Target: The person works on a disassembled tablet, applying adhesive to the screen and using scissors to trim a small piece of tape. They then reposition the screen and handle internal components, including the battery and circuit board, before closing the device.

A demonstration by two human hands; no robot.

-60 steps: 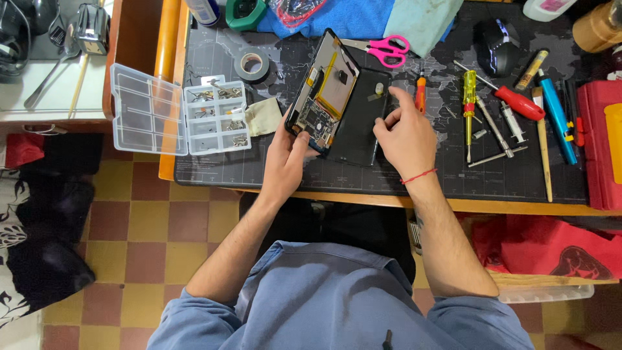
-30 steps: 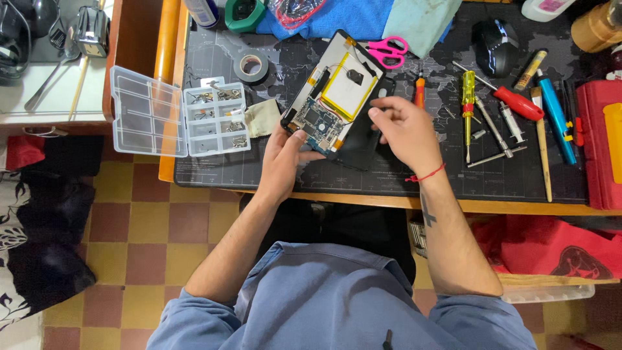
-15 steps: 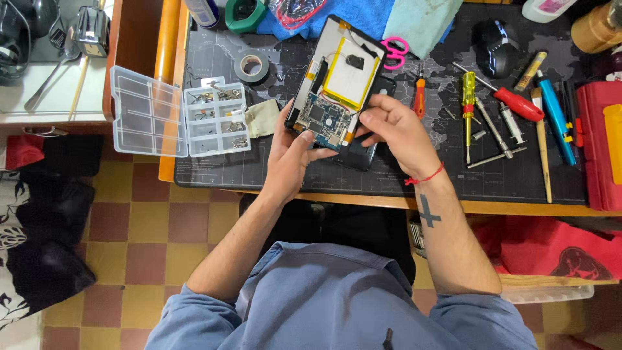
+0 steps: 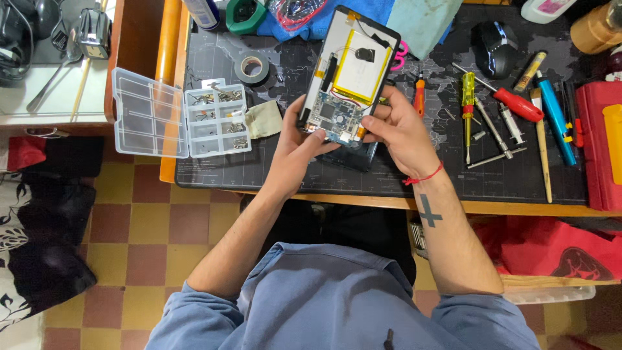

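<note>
Both of my hands hold an opened tablet [image 4: 350,74] above the dark work mat [image 4: 453,175]. Its back cover is off, showing a yellow-edged battery and a blue circuit board. My left hand [image 4: 295,146] grips its lower left edge. On the lower right edge, beside the circuit board, sits my right hand [image 4: 398,129], thumb on the board side. The tablet is tilted, its top end pointing away from me. A dark flat piece [image 4: 353,157] lies on the mat just under my hands.
A clear parts box [image 4: 184,120] with small screws stands open at the left, a tape roll [image 4: 251,68] behind it. Screwdrivers [image 4: 515,104], syringes and a blue pen [image 4: 554,116] lie at the right, beside a red case [image 4: 599,142]. A black mouse [image 4: 492,39] and pink scissors [image 4: 400,55] sit at the back.
The tablet was lifted off the mat and turned more upright. My right hand moved from the mat onto the tablet's lower right edge.
</note>
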